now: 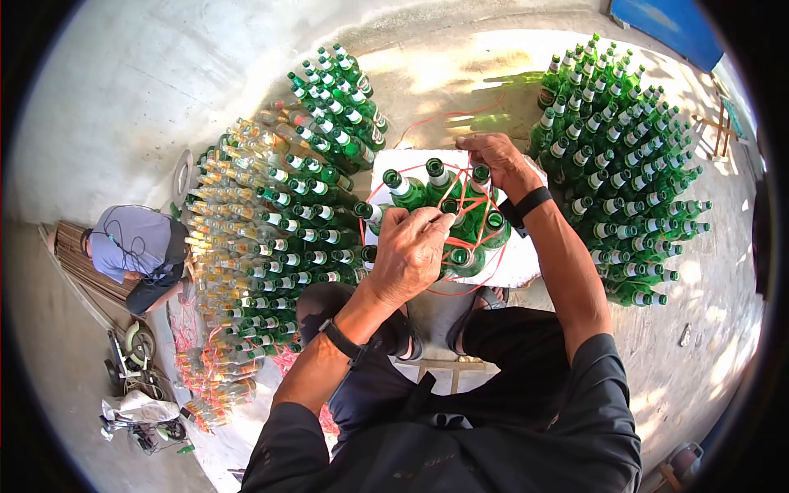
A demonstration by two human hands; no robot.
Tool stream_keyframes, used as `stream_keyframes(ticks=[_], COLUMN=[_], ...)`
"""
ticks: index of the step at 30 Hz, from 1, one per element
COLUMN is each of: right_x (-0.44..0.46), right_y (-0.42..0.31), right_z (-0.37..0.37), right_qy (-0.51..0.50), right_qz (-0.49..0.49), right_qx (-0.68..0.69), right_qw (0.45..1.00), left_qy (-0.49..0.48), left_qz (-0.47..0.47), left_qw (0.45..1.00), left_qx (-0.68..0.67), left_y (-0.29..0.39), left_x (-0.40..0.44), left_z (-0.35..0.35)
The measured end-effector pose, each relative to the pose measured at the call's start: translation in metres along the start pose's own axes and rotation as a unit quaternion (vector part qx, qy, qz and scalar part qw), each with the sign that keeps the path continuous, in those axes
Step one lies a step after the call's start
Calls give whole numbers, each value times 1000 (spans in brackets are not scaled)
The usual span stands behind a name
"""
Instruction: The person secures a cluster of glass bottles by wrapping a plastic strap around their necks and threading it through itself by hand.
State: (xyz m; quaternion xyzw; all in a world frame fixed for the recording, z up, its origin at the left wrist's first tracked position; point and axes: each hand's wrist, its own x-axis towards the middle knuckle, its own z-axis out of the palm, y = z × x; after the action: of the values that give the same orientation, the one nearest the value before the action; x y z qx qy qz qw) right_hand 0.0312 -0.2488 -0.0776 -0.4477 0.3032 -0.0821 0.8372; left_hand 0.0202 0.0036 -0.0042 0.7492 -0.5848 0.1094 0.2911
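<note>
Several green glass bottles (407, 194) stand upright in a cluster on a white board (519, 261) in front of my knees. Pink twine (470, 200) criss-crosses between and around their necks. My left hand (411, 246) is closed in a pinch beside the neck of a middle bottle, with twine at its fingertips. On the far right side of the cluster, my right hand (499, 160) has its fingers curled on the twine, just behind a bottle neck. Its fingertips are partly hidden.
Clear bottles with orange labels (230, 209) and green bottles (337, 107) crowd the floor at left. Another large group of green bottles (616, 172) stands at right. A person (136, 246) crouches at far left, near a small bicycle (136, 353). Loose twine (452, 112) trails behind the board.
</note>
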Motion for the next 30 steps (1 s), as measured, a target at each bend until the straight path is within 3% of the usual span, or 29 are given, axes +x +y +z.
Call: stream_keyframes(ticks=[2, 5, 6, 10, 13, 21, 24, 27, 30], right_x=[3, 17, 17, 13, 8, 10, 22, 27, 20], right_y=[1, 8, 8, 0, -4, -23, -20, -27, -52], right_z=[-4, -9, -8, -2, -1, 4, 1, 4, 31], right_qy=[-3, 21, 33, 29, 43, 67, 25, 36, 22], right_qz=[16, 21, 19, 38, 47, 81, 115, 137, 84], right_qx=[9, 41, 54, 103, 114, 140, 146, 99, -34], right_qw=[1000, 999, 998, 994, 991, 985, 982, 985, 996], left_qy=[-3, -25, -77, -57, -124, -104, -67, -59, -66], left_qz=[0, -71, -66, -56, -91, -75, -57, -51, -87], left_qw=[1000, 997, 995, 994, 986, 989, 994, 996, 994], left_qx=[-6, -8, -1, 79, 59, 79, 66, 52, 20], left_y=[-1, 10, 10, 9, 10, 6, 2, -2, -2], left_x=[-1, 7, 10, 14, 24, 30, 30, 27, 25], left_z=[-1, -6, -7, 5, 3, 11, 15, 20, 21])
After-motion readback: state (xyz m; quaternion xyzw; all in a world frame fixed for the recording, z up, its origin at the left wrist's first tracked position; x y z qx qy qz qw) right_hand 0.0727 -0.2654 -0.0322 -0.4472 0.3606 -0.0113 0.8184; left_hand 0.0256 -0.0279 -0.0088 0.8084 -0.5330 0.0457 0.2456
